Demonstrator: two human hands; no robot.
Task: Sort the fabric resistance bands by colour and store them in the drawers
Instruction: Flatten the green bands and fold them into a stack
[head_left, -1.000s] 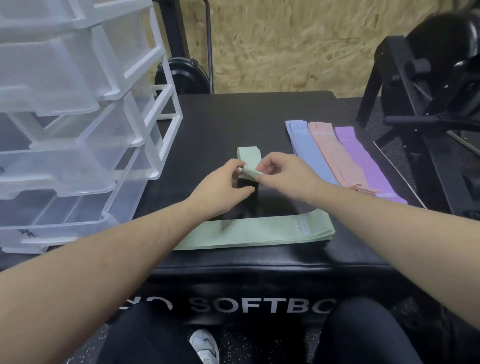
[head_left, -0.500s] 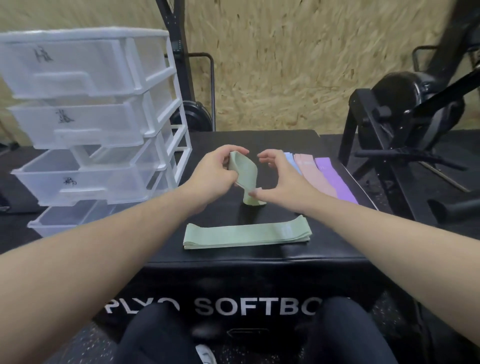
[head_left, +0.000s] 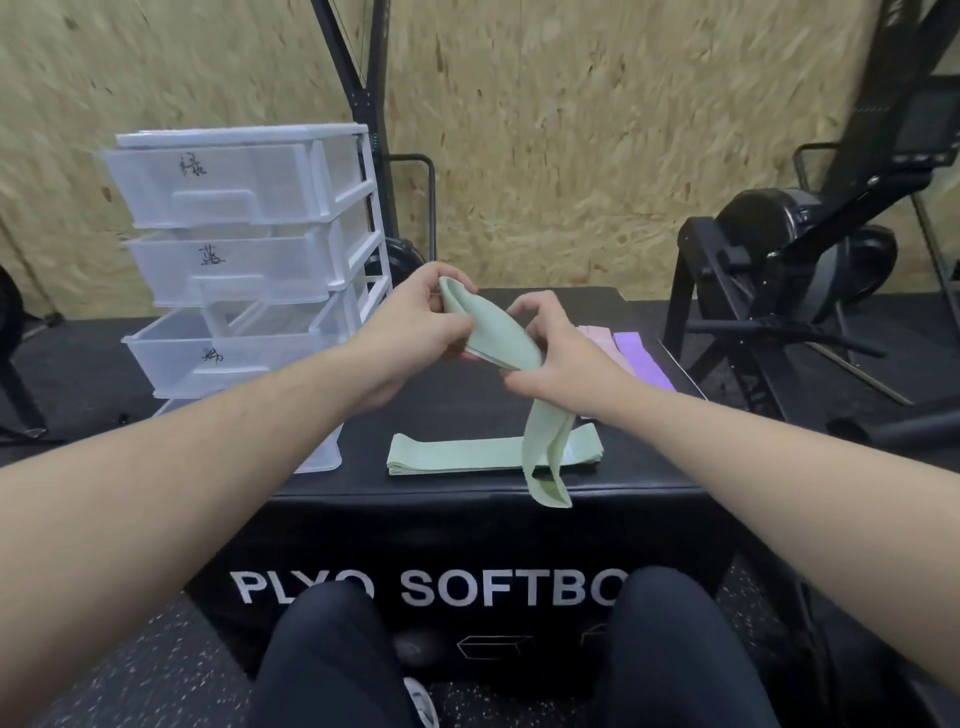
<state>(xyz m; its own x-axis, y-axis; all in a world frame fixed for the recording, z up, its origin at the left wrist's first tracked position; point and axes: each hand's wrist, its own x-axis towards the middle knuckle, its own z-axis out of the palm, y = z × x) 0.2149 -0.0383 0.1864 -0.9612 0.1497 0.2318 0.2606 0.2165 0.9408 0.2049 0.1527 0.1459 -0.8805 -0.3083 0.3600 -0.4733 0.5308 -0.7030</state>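
Both hands hold one green fabric band (head_left: 498, 332) in the air above the black box. My left hand (head_left: 415, 332) pinches its upper end, and my right hand (head_left: 550, 348) grips its middle, so the lower part of the band hangs down to the box's front edge. A flat stack of green bands (head_left: 457, 454) lies on the box below. Pink bands (head_left: 597, 335) and purple bands (head_left: 641, 358) lie to the right, partly hidden by my right hand. The white drawer unit (head_left: 244, 260) stands at the left, its drawers pulled out.
The black plyo soft box (head_left: 467, 545) serves as the work surface, with my knees in front of it. A black exercise machine (head_left: 810, 270) stands to the right. A dark rack upright (head_left: 363, 104) and an OSB wall are behind.
The camera tilted up. The folded green band has come undone in my hands, and its lower end now hangs down over the green stack.
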